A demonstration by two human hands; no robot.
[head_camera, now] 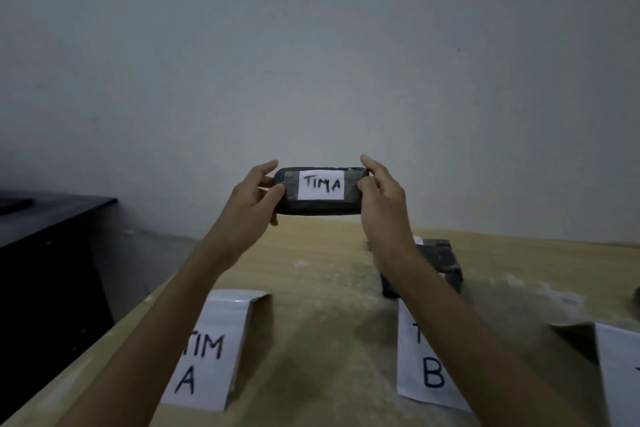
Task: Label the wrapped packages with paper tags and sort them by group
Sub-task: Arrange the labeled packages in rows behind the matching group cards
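Note:
I hold a dark wrapped package [320, 206] up in front of the wall, well above the wooden table [322, 274]. A white paper tag [320, 184] reading "TIM A" sits on its front. My left hand [254, 196] pinches the package's left end with thumb in front. My right hand [379, 192] grips the right end. On the table lie paper signs: "TIM A" [211, 350] at the left, one with "B" [427, 360] in the middle, partly covered by my right forearm.
Another dark wrapped package [446, 262] lies on the table behind my right forearm. A third white sheet [620, 374] shows at the right edge. A black desk [45, 246] stands to the left of the table. A plain wall fills the background.

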